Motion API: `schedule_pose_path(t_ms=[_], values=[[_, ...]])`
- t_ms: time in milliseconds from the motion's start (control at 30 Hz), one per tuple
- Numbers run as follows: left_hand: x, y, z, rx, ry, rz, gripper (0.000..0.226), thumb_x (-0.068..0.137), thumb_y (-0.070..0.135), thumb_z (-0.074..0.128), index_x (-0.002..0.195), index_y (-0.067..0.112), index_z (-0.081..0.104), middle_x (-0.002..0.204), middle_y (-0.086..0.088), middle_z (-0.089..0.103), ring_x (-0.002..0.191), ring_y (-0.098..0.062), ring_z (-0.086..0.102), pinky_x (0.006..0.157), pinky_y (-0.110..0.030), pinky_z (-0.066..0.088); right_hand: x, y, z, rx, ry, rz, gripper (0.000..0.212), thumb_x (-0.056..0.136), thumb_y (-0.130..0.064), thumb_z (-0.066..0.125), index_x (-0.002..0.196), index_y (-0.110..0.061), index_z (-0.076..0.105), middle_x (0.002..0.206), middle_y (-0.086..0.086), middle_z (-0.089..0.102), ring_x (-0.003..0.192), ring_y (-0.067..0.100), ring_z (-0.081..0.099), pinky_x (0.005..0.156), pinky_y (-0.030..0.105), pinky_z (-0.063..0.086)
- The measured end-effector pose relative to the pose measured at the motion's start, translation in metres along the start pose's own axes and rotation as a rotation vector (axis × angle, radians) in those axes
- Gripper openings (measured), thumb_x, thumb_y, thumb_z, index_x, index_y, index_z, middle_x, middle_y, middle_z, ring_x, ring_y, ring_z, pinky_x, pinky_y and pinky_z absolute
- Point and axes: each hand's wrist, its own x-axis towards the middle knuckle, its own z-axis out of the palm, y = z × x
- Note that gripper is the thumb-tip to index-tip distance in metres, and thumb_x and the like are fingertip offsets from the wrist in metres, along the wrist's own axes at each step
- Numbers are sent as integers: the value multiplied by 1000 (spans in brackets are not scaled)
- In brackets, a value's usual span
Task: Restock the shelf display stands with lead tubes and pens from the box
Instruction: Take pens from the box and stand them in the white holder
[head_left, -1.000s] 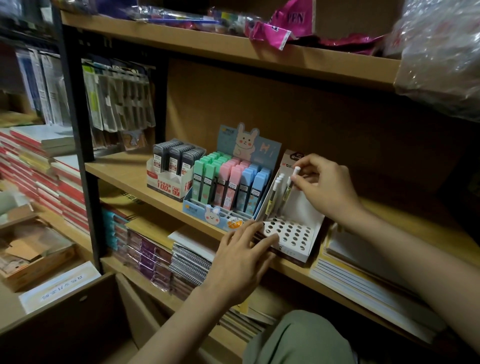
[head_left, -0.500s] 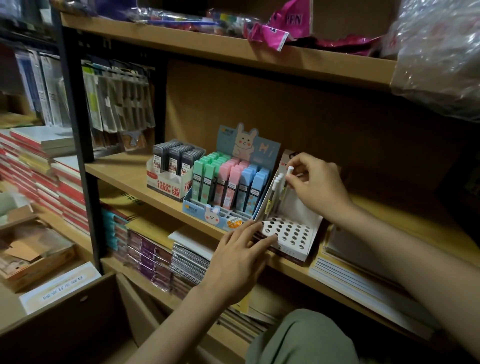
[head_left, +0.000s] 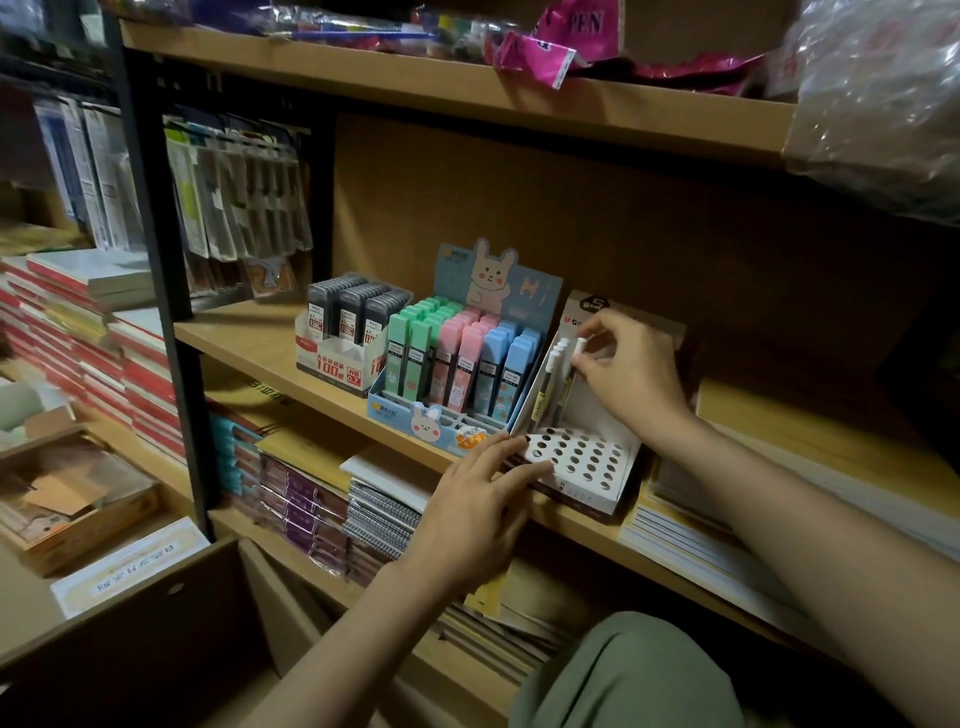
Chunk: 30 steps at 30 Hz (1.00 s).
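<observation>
The wooden shelf (head_left: 249, 340) carried three stands side by side: grey lead tubes (head_left: 349, 312) in a white box, pastel tubes (head_left: 457, 358) in a rabbit stand (head_left: 498, 283), and a white pen stand (head_left: 582, 460) full of holes. The left hand (head_left: 475, 512) lay flat with straight fingers on that stand's front corner. The right hand (head_left: 636, 376) pinched a white-capped pen (head_left: 571, 371) upright beside the other pens (head_left: 548, 379) at its back-left.

This is a stationery shop, stocked for sale on a tan wooden shelf (head_left: 249, 338) in a black metal frame. On it stands a blue cardboard display stand with a cartoon rabbit (head_left: 496, 283), filled with pastel lead tubes; just left of that stand sits a white carton of grey lead cases (head_left: 343, 358) with a red price label. Below the stand lie stacked spiral notebooks (head_left: 382, 514), and further left hang packaged goods on hooks (head_left: 234, 202).
</observation>
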Motion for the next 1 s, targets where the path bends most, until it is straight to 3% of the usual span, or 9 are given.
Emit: schedule_pose_path(t_ms=[100, 200, 267, 400, 533, 633, 733, 900, 1000], values=[[0, 0, 1, 8, -3, 1, 51, 97, 30, 50, 145, 41, 38, 158, 7, 25, 148, -12, 9, 119, -39, 20, -6, 3, 5, 28, -18, 50, 13, 89, -10, 67, 98, -19, 66, 107, 3, 64, 97, 17, 63, 78, 27, 55], [1, 3, -2, -36, -2, -5, 48, 96, 30, 51, 142, 40, 41, 156, 9, 27, 147, -11, 12, 119, -41, 22, -11, 1, 3, 39, -28, 82, 26, 92, -12, 65, 117, -20, 66, 123, 5, 59, 97, 17, 63, 81, 26, 56], [-6, 3, -9, -114, 63, 15, 40, 94, 29, 52, 134, 35, 50, 150, 10, 36, 142, -10, 26, 115, -42, 31, -22, -4, -5, 98, 0, 55, 34, 92, -13, 64, 125, -21, 60, 131, 2, 53, 88, 11, 64, 71, 16, 55], [-56, -24, -27, -161, 211, 12, 26, 91, 27, 54, 114, 19, 63, 121, 2, 57, 116, -14, 52, 95, -35, 45, -74, -28, 0, 321, -40, -231, 13, 90, -13, 67, 100, -23, 65, 98, -7, 66, 83, 0, 64, 68, 8, 49], [-150, -80, -34, -136, 182, -263, 19, 87, 20, 58, 101, 9, 66, 95, 1, 60, 90, -18, 56, 80, -29, 45, -128, -56, 78, 403, -485, -329, 9, 88, -16, 70, 93, -24, 69, 88, -13, 68, 79, -2, 65, 66, 8, 47], [-222, -115, -21, -127, 133, -714, 20, 85, 8, 64, 104, 13, 65, 95, -2, 62, 91, -20, 59, 80, -36, 48, -164, -66, 162, 337, -871, -255, 13, 90, -16, 66, 102, -20, 70, 93, -8, 69, 86, 4, 65, 75, 19, 52], [-275, -137, 5, -201, 71, -1147, 30, 86, 14, 66, 115, 18, 59, 100, 2, 60, 91, -15, 59, 74, -28, 46, -203, -60, 240, 179, -1246, -140, 20, 97, -17, 58, 115, -16, 66, 99, -4, 65, 92, 13, 65, 71, 18, 49], [-342, -151, 63, -457, -371, -1548, 31, 84, 18, 71, 113, 15, 60, 109, -8, 66, 98, -21, 65, 85, -33, 55, -266, -29, 334, -244, -1739, -177, 27, 101, -28, 51, 116, -12, 66, 116, 9, 68, 92, 17, 60, 80, 28, 47], [-368, -144, 92, -561, -516, -1655, 27, 87, 23, 68, 112, 18, 58, 102, -1, 61, 96, -19, 62, 85, -32, 54, -295, -10, 367, -485, -1930, -245, 36, 104, -29, 43, 127, -8, 61, 133, 11, 60, 117, 25, 57, 97, 32, 44]])
